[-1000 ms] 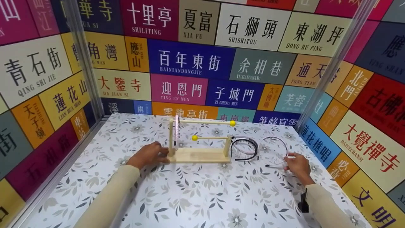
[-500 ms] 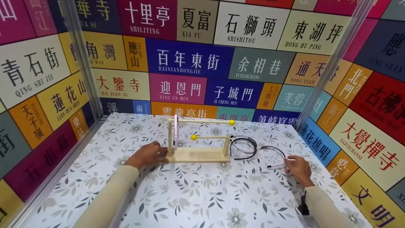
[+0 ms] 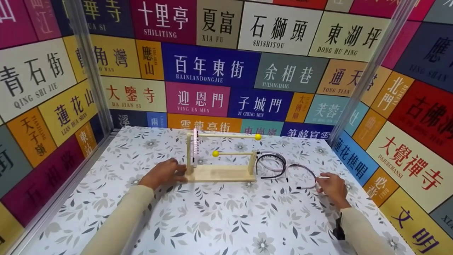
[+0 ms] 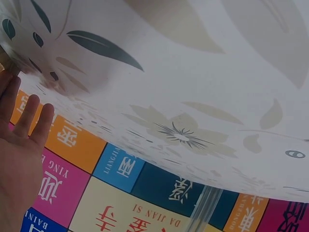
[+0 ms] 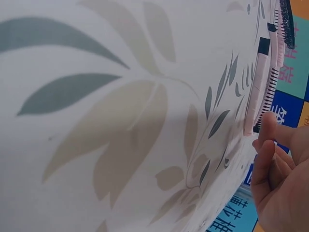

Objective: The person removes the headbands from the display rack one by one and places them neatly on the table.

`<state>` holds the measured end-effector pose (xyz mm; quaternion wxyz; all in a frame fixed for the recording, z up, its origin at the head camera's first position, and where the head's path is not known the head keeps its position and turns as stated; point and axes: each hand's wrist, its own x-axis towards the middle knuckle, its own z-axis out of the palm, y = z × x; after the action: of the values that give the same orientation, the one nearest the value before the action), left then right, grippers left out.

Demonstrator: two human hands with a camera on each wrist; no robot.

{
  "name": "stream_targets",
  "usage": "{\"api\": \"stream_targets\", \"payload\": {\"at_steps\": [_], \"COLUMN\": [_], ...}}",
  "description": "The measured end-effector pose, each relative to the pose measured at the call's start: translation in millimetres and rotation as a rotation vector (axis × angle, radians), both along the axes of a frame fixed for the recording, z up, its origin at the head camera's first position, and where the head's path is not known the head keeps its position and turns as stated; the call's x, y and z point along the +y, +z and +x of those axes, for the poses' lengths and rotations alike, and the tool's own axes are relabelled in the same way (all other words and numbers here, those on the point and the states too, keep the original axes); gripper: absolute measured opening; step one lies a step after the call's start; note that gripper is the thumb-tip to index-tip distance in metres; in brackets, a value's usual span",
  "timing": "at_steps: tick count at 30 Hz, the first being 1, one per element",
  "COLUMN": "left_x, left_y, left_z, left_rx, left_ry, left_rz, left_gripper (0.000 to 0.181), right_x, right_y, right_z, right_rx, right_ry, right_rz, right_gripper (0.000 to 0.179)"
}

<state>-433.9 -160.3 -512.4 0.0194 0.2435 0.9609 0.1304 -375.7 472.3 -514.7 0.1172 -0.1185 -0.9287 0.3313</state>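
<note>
A wooden stand (image 3: 219, 173) has two posts, each with a rod ending in a yellow ball. A pink toothed headband (image 3: 195, 145) hangs on the upper rod beside the tall post. My left hand (image 3: 164, 173) touches the left end of the base; in the left wrist view its visible fingers (image 4: 44, 121) are fairly straight against the wood. Farther right, my right hand (image 3: 332, 187) pinches the side of a pale pink headband (image 3: 304, 168) with dark teeth, lying on the table. The right wrist view shows bent fingertips at this headband (image 5: 258, 92).
Between the stand and the right hand lie other headbands, among them a black one (image 3: 284, 168), close to the short post. A floral cloth (image 3: 198, 219) covers the table. Patterned panels (image 3: 208, 67) wall in the back and both sides.
The headband at my right hand has come down from a raised tilt to lie flatter and nearer. The left hand and the stand have stayed in place.
</note>
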Motion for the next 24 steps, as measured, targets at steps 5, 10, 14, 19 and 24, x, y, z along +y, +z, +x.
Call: {"api": "stream_targets", "payload": {"at_steps": [5, 10, 14, 19, 24], "left_x": [-1.1, -1.5, -1.8, -2.4, -1.2], "left_y": [0.3, 1.1, 1.6, 2.5, 2.5], "left_z": [1.3, 2.3, 3.1, 4.7, 4.7], "left_rx": [0.000, 0.002, 0.007, 0.014, 0.010], "left_ry": [0.004, 0.010, 0.002, -0.008, -0.005], "left_rz": [0.011, 0.008, 0.015, 0.026, 0.023], "left_gripper": [0.056, 0.057, 0.057, 0.055, 0.054], "right_x": [-4, -11, -23, -44, -68], "right_y": [5.9, 13.9, 22.7, 33.0, 41.3], "right_z": [0.8, -0.9, -6.3, -12.2, -15.9], "right_rx": [0.021, 0.047, 0.047, 0.076, 0.130], "right_ry": [0.022, 0.055, 0.065, 0.104, 0.144], "right_rz": [0.006, -0.005, -0.009, -0.014, -0.019], "right_gripper": [0.049, 0.051, 0.054, 0.053, 0.051]}}
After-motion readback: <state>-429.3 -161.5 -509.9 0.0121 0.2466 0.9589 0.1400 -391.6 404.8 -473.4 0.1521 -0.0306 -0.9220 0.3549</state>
